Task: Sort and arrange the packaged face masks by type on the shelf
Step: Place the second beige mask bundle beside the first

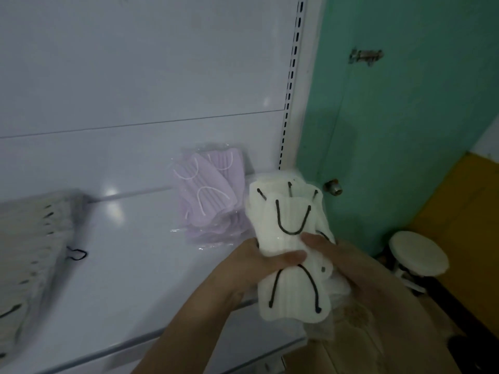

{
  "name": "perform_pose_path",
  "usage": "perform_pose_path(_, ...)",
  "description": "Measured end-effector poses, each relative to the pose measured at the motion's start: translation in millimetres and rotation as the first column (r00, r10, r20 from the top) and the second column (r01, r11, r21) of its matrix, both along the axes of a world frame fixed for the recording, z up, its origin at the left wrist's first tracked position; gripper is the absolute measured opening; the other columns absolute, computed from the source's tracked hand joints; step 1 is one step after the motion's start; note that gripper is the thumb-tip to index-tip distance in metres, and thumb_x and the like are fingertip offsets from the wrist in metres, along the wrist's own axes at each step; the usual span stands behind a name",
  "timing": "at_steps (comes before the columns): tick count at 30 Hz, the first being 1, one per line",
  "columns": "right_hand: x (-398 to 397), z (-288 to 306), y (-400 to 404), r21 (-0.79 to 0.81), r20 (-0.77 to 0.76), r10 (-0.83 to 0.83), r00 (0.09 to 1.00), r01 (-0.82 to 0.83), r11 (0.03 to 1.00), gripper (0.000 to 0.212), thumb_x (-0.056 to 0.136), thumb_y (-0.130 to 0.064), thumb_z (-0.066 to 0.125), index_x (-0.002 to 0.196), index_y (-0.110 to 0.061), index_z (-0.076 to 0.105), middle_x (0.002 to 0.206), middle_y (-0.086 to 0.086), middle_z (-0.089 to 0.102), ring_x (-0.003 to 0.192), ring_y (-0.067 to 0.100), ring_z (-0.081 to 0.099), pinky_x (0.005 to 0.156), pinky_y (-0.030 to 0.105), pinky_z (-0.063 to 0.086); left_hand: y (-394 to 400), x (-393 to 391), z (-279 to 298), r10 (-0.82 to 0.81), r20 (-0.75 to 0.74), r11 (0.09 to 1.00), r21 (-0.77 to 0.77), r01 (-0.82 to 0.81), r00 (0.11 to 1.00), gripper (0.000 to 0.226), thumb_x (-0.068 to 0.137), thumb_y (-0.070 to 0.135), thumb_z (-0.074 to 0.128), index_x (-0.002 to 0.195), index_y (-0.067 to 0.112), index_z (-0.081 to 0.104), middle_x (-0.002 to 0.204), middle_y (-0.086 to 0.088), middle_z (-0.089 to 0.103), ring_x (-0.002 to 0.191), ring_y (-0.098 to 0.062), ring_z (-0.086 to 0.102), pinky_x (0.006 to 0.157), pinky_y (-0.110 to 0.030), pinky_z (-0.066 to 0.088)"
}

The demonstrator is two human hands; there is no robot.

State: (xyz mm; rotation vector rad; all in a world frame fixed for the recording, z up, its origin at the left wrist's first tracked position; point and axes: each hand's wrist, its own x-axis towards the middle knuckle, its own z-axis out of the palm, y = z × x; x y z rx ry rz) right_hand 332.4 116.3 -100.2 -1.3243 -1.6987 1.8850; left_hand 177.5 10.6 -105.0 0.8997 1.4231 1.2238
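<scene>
A bundle of packaged white face masks with black ear loops (290, 225) is held upright over the right end of the white shelf (129, 292). My left hand (251, 268) grips its middle from the left, thumb across the front. On the other side my right hand (343, 263) grips the same bundle, thumb on its face. A pile of lilac masks with white loops (209, 195) leans against the shelf's back panel, just left of the bundle. Pale masks with dark loops (35, 238) lie stacked at the shelf's left end, blurred.
A slotted upright (290, 85) ends the shelving on the right. Beyond it are a green door (405, 130) with a knob (334, 187) and a latch. A round white stool (417, 256) stands on the yellow floor at lower right.
</scene>
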Motion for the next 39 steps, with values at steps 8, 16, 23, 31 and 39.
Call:
perform_pose_path(8,-8.0,24.2,-12.8,0.105,-0.198,-0.123,0.973,0.146,0.984,0.080,0.051,-0.052,0.087,0.123,-0.026,0.063,0.109,0.001,0.074,0.103,0.027,0.069,0.096,0.048,0.053,-9.9,-4.6,20.1,-0.047,0.114,0.978,0.205,0.023,0.992,0.057,0.077,0.031,0.078,0.130,0.033,0.056,0.124,0.007,0.072,0.115,-0.011,0.068,0.091,-0.030,0.057)
perform_pose_path(16,-76.3,50.9,-48.1,0.283,-0.438,0.152,0.886,-0.025,0.959,0.080,0.046,-0.050,0.085,0.119,-0.027,0.063,0.110,-0.003,0.074,0.102,0.019,0.071,0.086,0.041,0.057,-75.3,-78.1,71.4,0.079,-0.095,0.960,0.275,-0.050,0.992,0.050,0.081,0.024,0.074,0.129,0.023,0.062,0.119,0.005,0.074,0.112,-0.015,0.070,0.092,-0.031,0.058)
perform_pose_path(23,-178.0,58.8,-96.2,0.453,-0.432,0.535,0.726,-0.339,0.825,0.067,0.069,-0.030,0.077,0.130,-0.031,0.050,0.122,-0.010,0.068,0.115,0.011,0.064,0.088,0.031,0.056,-161.9,-136.9,87.0,0.379,-0.367,0.882,0.419,-0.213,0.849,0.067,0.083,0.013,0.079,0.143,0.024,0.050,0.131,0.015,0.067,0.122,-0.003,0.062,0.095,-0.018,0.052)
perform_pose_path(31,-214.7,36.5,-115.4,0.442,-0.176,0.768,0.615,-0.648,0.620,0.064,0.067,-0.022,0.086,0.123,-0.031,0.057,0.120,-0.016,0.069,0.116,0.003,0.062,0.098,0.026,0.050,-210.4,-166.6,21.9,0.398,-0.440,0.914,0.269,-0.305,0.805,0.061,0.075,0.010,0.086,0.130,0.024,0.063,0.124,0.015,0.071,0.119,-0.004,0.064,0.099,-0.023,0.053)
perform_pose_path(39,-226.9,29.0,-114.7,0.422,-0.308,0.719,0.623,-0.588,0.690,0.065,0.072,-0.018,0.078,0.131,-0.020,0.053,0.119,-0.007,0.070,0.112,0.009,0.066,0.087,0.023,0.055,-200.1,-172.8,16.5,0.400,-0.414,0.906,0.313,-0.284,0.818,0.060,0.078,0.005,0.084,0.131,0.018,0.061,0.123,0.009,0.072,0.117,-0.009,0.066,0.095,-0.026,0.055)
